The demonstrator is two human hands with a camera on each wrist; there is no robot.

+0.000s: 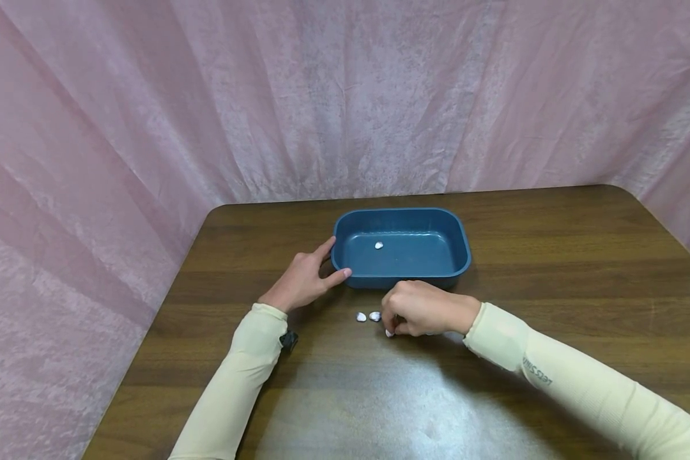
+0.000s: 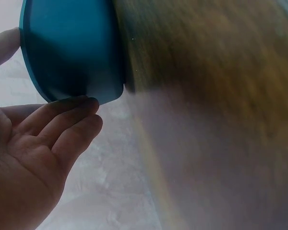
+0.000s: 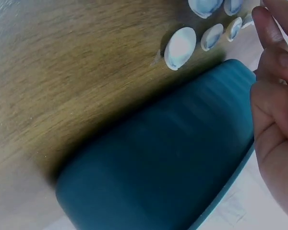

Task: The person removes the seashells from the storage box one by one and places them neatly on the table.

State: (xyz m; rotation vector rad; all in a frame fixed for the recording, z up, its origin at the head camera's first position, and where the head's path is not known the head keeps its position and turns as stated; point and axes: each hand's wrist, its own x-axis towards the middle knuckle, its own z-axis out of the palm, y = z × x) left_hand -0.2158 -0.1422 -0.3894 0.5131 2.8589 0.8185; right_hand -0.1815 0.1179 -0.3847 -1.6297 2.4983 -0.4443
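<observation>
A blue rectangular tub (image 1: pixel 402 281) stands on the table, with one small white seashell (image 1: pixel 379 245) on its floor. My left hand (image 1: pixel 301 281) rests against the tub's left end, thumb at the near left corner and fingers fairly straight along the outer wall (image 2: pixel 81 52). In front of the tub, my right hand (image 1: pixel 420 308) reaches down and pinches a white seashell (image 1: pixel 389 333) between thumb and fingertips at table level. Just left of it lie two more seashells (image 1: pixel 368 317). Several seashells (image 3: pixel 180 48) with bluish patches show in the right wrist view; the right hand partly hides some from the head view.
The brown wooden table (image 1: pixel 253 249) has rounded far corners. Behind and to the left of it hangs a pink velvety curtain (image 1: pixel 345 102). A dark object (image 1: pixel 289 340) sits at the left wrist.
</observation>
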